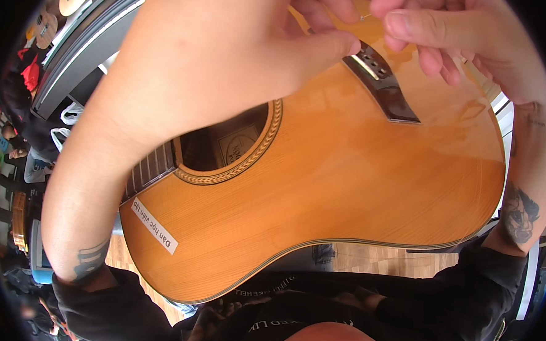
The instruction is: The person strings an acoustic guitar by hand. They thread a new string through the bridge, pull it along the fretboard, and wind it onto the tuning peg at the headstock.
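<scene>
Reaching, in the head view, over the acoustic guitar lying face up before your torso, your left hand and right hand sit close together near its dark bridge, fingers bent, though I cannot tell whether they grasp anything.

The wide fisheye camera looks out from the person's head, facing downward at close range. The guitar fills the centre of the round field; the left hand and right hand lie toward its top, the black shirt toward its bottom.
</scene>
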`<state>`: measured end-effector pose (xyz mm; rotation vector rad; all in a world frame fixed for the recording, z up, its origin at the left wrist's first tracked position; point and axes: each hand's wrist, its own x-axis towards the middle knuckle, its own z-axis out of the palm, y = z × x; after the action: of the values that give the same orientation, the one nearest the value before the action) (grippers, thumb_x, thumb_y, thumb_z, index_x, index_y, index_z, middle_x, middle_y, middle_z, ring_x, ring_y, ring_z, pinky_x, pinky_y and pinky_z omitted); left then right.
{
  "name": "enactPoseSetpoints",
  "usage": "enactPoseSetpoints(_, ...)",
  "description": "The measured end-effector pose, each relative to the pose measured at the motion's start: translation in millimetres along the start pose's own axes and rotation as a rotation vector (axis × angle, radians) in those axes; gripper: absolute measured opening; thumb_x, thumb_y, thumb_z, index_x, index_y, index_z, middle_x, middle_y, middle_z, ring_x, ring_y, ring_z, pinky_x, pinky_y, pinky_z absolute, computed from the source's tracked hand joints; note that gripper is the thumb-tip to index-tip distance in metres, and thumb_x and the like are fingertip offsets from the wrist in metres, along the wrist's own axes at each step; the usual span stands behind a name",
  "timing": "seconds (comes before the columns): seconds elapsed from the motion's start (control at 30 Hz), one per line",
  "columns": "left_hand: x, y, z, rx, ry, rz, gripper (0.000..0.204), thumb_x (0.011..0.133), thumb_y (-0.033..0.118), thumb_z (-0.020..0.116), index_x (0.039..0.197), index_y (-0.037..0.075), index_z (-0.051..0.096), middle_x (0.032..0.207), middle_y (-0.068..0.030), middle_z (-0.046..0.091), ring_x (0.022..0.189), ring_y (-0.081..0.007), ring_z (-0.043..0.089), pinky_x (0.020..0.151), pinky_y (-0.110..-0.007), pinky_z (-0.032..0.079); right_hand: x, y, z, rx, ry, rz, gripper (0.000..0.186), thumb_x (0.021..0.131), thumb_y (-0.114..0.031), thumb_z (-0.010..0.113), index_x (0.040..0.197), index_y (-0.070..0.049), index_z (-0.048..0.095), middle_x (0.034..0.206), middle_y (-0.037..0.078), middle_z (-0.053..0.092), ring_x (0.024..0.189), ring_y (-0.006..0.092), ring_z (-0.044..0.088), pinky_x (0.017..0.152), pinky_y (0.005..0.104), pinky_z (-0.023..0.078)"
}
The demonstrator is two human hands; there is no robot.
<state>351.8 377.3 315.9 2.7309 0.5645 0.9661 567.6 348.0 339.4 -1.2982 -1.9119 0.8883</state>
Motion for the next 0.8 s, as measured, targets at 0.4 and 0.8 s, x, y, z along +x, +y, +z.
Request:
enactPoseSetpoints(0.4,12,-12,26,-0.127,0.183,-0.016,0.017,0.092,-0.008,0.071,0.103,-0.001,0.062,0.094,-0.0048,0.07,0.087,-0.0093,0.072,0.075,-0.023,0.06,3,7,-2,-0.04,0.105,-0.104,0.014,0.097,-0.005,0.076,0.106,0.005,0.075,0.087,0.014,0.077,0.075,0.0165,0.077,0.061,0.0246,0.062)
enactPoseSetpoints(0.8,11,-73,50,-0.549,0.116,0.055,0.009,0.097,-0.012,0.068,0.099,-0.004,0.066,0.105,-0.0133,0.076,0.103,-0.0159,0.074,0.095,-0.028,0.06,-5,11,-22,-0.574,-0.065,-0.261,0.019,0.097,-0.008,0.064,0.1,0.005,0.077,0.08,0.016,0.077,0.071,0.0205,0.074,0.066,0.0328,0.055)
